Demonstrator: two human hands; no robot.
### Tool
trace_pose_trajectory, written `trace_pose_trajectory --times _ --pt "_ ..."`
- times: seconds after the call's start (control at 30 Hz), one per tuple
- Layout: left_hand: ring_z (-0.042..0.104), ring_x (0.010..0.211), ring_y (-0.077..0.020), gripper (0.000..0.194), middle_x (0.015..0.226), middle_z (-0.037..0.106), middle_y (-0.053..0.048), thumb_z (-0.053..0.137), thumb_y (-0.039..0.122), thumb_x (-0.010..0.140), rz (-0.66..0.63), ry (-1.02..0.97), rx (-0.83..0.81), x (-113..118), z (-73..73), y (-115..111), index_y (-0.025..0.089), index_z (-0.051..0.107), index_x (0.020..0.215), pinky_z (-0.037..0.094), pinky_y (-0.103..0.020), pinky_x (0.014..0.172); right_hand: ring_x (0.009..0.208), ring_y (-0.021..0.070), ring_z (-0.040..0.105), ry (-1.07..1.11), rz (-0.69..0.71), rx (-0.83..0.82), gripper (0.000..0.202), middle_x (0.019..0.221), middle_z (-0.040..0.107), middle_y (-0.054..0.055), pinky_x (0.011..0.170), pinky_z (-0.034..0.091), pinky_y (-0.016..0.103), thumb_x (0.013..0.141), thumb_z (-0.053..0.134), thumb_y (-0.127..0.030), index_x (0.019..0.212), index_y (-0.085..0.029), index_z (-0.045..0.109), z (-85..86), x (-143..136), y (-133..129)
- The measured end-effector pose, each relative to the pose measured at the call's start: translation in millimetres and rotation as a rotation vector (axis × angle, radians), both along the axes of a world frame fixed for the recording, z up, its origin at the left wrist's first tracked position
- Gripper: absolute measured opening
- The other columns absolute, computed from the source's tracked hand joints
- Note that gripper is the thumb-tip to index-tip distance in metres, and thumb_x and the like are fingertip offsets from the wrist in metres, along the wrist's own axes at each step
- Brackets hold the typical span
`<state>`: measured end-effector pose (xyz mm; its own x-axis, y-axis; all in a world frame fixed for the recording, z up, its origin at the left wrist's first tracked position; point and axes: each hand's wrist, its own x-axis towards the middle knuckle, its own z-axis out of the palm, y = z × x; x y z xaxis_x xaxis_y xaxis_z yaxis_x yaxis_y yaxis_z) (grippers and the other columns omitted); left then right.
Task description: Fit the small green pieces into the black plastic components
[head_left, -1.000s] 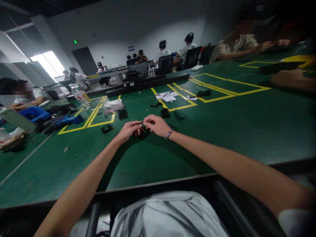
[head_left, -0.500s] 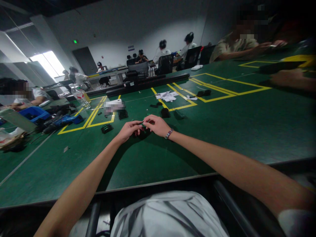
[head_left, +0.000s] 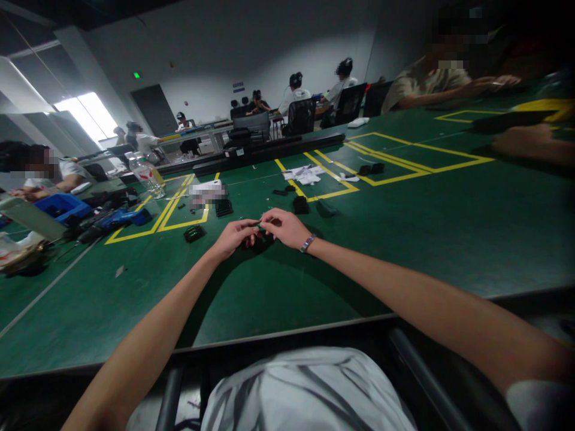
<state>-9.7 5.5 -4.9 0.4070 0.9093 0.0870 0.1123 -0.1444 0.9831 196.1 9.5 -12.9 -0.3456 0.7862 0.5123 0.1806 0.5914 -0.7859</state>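
Note:
My left hand (head_left: 236,237) and my right hand (head_left: 284,227) meet fingertip to fingertip just above the green table (head_left: 269,293). Both are closed in a pinch on something small and dark between them, too small and covered to name. A bracelet (head_left: 308,243) circles my right wrist. Left of my hands lies a black ribbed block (head_left: 194,233), with a second black ribbed block (head_left: 223,208) beyond it. Behind my right hand sits a dark block (head_left: 300,205), and small black pieces (head_left: 283,191) lie farther back.
Yellow tape lines (head_left: 399,179) mark rectangles on the table. Crumpled white paper (head_left: 306,174), a plastic bottle (head_left: 148,173), a blue bin (head_left: 63,207) and a power tool (head_left: 117,220) are around. At right, another person's hand (head_left: 523,145) rests near the tape.

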Motion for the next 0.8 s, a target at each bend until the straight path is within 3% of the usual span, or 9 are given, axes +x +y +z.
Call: trace_pose_trajectory --times 0.8 --pt "0.056 0.053 -0.0092 0.042 0.073 0.066 -0.004 0.07 0.035 0.079 0.011 0.003 0.009 0.4 -2.6 2.0 0.011 0.067 0.114 0.037 -0.02 0.046 0.066 0.0127 0.064 -0.017 0.004 -0.004 0.017 0.102 0.063 0.009 0.05 0.052 0.024 0.089 0.062 -0.033 0.089 -0.016 0.065 1.7 0.6 -1.4"
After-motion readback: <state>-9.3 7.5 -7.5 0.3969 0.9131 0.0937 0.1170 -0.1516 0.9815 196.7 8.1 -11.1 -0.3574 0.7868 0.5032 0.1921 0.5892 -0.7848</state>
